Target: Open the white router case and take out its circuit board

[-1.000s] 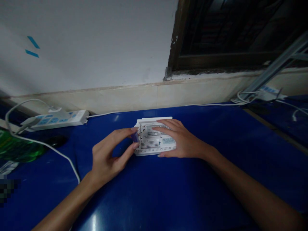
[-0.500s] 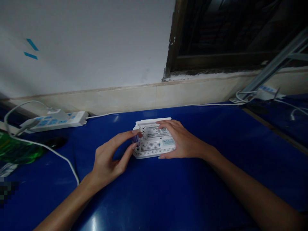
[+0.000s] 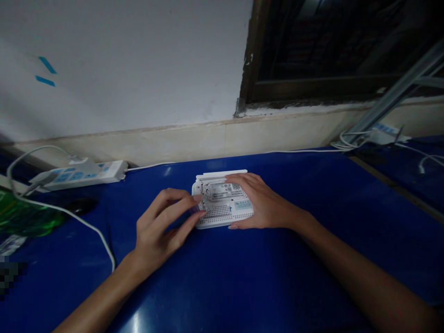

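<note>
The white device (image 3: pixel 217 211) lies on the blue worktop (image 3: pixel 222 282), between the fingers of both hands, its perforated face with 2 labels turned up. The right hand (image 3: pixel 265 203) grips its right end, the fingers bent over the far side and the thumb along the near edge. At the opposite end, the left hand (image 3: pixel 161 224) has its thumb and index finger curved toward each other, tips close together at the device; whether they pinch anything, I cannot tell. Left of the left fingers and farther back sits a white power strip (image 3: pixel 113 172), with a dark object (image 3: pixel 81 205) nearer to them. A white cable (image 3: pixel 86 220) curves down between that strip and the left wrist. Beyond both hands' fingers rises the wall (image 3: pixel 138 69), bearing 2 blue strips (image 3: pixel 45 81) at upper left.
</note>
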A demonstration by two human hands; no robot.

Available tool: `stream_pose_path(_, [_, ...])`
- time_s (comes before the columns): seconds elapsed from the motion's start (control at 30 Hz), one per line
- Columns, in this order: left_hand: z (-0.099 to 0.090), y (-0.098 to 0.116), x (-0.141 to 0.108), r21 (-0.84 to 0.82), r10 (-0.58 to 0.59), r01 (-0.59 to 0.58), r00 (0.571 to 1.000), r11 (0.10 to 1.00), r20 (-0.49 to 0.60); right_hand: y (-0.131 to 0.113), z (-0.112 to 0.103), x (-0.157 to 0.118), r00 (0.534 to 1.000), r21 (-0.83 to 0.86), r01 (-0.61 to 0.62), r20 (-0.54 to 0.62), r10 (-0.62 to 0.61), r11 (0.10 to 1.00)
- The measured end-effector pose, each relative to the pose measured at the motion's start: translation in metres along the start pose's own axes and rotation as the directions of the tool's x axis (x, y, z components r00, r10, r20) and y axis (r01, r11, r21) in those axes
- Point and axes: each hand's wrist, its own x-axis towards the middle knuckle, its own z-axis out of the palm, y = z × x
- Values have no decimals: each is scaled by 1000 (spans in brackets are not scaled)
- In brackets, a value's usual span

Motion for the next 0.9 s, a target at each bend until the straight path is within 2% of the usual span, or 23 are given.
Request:
stream_pose_path(0.07, [-2, 0, 3, 43, 19, -19, 1000, 999, 18, -1, -1, 0, 1000, -5, 0, 5, 0, 1000])
stream_pose_path(0.23, [-3, 0, 2, -82, -99, 107, 991, 991, 88, -1, -1, 0, 1000, -11, 16, 11, -16, 1000])
stream_pose_path(0.37, [-4, 1, 4, -19, -13, 14, 999, 1000, 46, 0, 0, -1, 1000, -24, 23, 18, -23, 999])
stream_pose_path(0.43, [-6, 2, 7, 22, 25, -26, 997, 999, 74, 0, 0, -1, 1000, -32, 25, 20, -24, 999])
stream_pose_path(0.53, [-7, 4, 8, 17, -12, 10, 992, 1000, 123, 0, 0, -2, 999, -37, 28, 18, -28, 999])
stream_pose_path(0.6, [-7, 3, 7, 4, -20, 20, 994, 1000, 106, 0, 0, -2, 1000, -41, 23, 20, -22, 999])
stream_pose_path(0.7, [-8, 1, 5, 18, 30, -32, 997, 999, 77, 1, 1, -2, 999, -46, 18, 30, -17, 999])
stream_pose_path(0.77, [-9, 0, 5, 30, 59, -62, 994, 998, 95, 1, 1, -2, 999, -50, 22, 34, -21, 999])
stream_pose_path(0.9, [-9, 1, 5, 21, 24, -27, 992, 999, 127, 1, 1, -2, 999, -64, 25, 39, -23, 998])
